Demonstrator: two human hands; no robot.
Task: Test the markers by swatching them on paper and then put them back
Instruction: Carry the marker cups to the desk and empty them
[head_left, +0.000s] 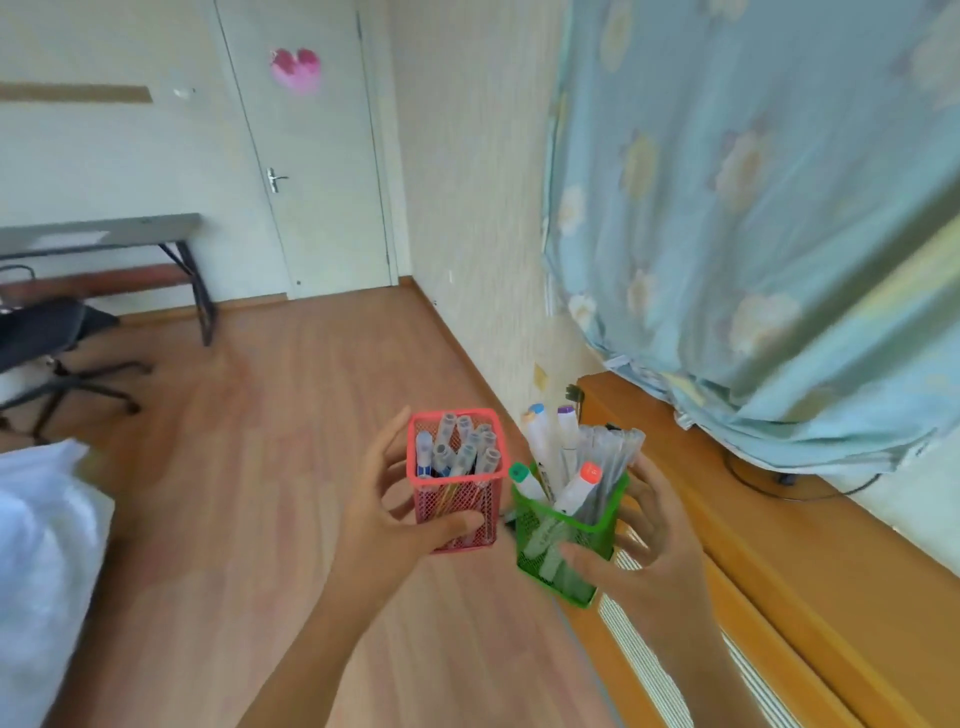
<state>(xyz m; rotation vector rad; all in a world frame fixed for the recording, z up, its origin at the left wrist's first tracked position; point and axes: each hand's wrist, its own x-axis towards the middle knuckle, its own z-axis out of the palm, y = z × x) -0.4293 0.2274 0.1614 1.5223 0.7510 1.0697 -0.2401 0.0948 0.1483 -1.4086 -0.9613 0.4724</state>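
My left hand (389, 519) grasps the red cup (457, 499), my right hand (654, 551) the green cup (535, 535) beside it; markers (576, 488) stand upright in both, caps above my fingers (452, 522).

The left holder (457, 506), with pens (460, 449) in it, is held in the left hand (395, 514). The right holder (535, 525), with markers (566, 467) in it, is held in the right hand (649, 545), just beside the first. Both are above the floor (260, 467). Table (104, 228) and chair (47, 332) stand far left. The door (311, 171) is behind. The curtain (753, 208) hangs right, over a ledge (779, 519).
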